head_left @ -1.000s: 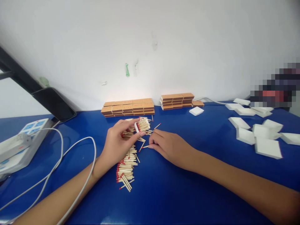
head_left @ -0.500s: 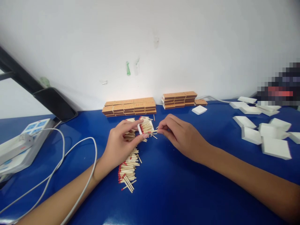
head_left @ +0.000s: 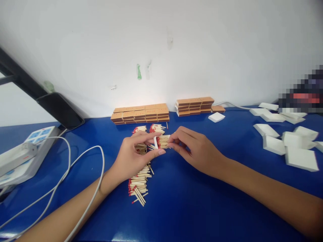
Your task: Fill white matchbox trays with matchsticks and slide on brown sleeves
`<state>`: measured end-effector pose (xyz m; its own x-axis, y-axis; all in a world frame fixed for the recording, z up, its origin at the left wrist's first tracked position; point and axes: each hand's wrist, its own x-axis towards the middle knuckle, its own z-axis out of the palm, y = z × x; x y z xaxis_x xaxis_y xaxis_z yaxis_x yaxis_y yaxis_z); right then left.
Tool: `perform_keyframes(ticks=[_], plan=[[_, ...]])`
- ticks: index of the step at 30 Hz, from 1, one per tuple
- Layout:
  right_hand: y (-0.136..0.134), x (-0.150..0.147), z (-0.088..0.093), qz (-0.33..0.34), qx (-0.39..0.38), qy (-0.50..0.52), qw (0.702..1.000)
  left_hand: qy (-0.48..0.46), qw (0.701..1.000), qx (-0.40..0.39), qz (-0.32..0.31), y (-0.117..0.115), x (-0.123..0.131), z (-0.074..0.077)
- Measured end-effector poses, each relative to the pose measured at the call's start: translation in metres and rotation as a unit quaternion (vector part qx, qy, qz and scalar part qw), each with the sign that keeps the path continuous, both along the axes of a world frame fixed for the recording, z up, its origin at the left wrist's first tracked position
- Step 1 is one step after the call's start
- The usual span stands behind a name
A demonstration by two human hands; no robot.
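Observation:
Between the thumb and fingers of my left hand (head_left: 137, 149) is a small white matchbox tray (head_left: 155, 142), held by its long sides. Red-headed matchsticks (head_left: 163, 142) fill it, heads towards the left. My right hand (head_left: 190, 146) is closed at the tray's right end, its thumb and fingertips pinching there; the fingers partly hide that end. Under and in front of my left hand lies a long pile of loose matchsticks (head_left: 140, 179). Another loose heap of matchsticks (head_left: 156, 128) lies just behind the tray.
Stacked orange-brown matchboxes (head_left: 141, 113) and a second matchbox stack (head_left: 193, 106) stand against the wall. One white tray (head_left: 216, 117) lies before them; several white trays (head_left: 274, 145) are scattered at right. A power strip (head_left: 40, 158) and a white cable (head_left: 101, 168) are at left.
My left hand has lifted the filled tray slightly right, off the heap behind it. My right fingers, earlier on matchstick ends beside the tray, now meet the tray's right end.

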<state>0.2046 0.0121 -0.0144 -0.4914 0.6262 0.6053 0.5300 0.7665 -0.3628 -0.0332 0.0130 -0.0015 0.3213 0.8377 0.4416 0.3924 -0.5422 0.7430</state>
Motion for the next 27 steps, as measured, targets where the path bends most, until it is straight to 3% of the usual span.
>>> perform_keyframes(ticks=[8, 27], plan=[[-0.0011, 0.0000, 0.0003, -0.008, 0.002, 0.015, 1.000, -0.056, 0.992, -0.109, 0.024, 0.0022, -0.0007, -0.0046], [-0.0006, -0.0016, -0.0052, 0.005, -0.005, -0.001, 1.000, -0.032, 0.997, -0.075, 0.013, 0.0002, 0.0005, -0.0040]])
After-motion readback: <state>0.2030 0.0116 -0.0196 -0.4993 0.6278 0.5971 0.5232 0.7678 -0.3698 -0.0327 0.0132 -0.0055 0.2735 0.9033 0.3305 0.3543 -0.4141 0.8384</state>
